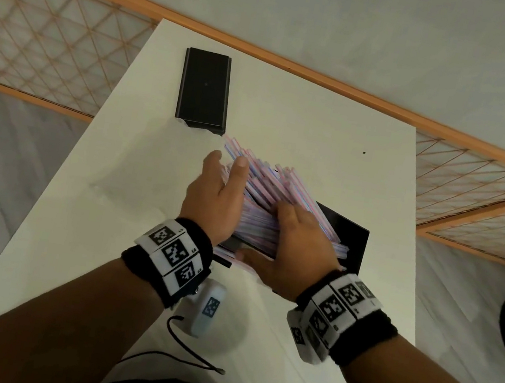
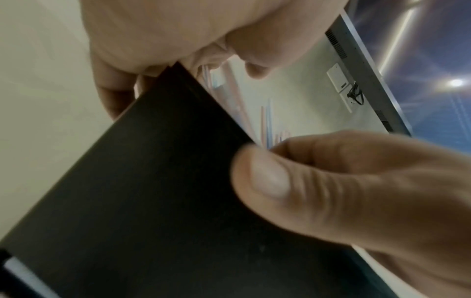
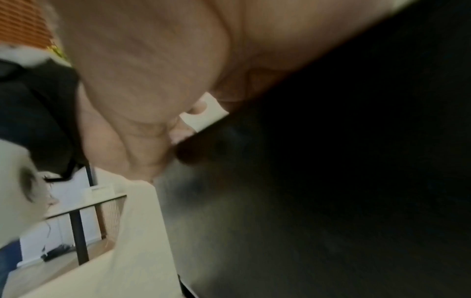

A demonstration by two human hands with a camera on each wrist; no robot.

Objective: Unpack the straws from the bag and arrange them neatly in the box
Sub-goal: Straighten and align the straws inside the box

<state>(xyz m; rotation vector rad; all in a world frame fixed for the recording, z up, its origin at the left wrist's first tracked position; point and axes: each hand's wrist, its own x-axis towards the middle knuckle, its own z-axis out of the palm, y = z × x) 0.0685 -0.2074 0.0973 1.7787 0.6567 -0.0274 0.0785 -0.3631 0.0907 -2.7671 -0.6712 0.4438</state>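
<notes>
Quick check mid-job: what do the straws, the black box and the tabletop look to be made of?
Straws: likely thin plastic, possibly paper; pink and blue stripes on white, slightly glossy.
Black box: seemingly matte card or rigid board; flat dull walls, crisp edges.
Tabletop: smooth white laminate-like surface with soft sheen; core hidden.

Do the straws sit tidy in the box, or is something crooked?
Not tidy yet. The pink and blue striped straws fan out unevenly and stick out past the far end of the black rectangular box. Left hand and right hand press them together.
</notes>
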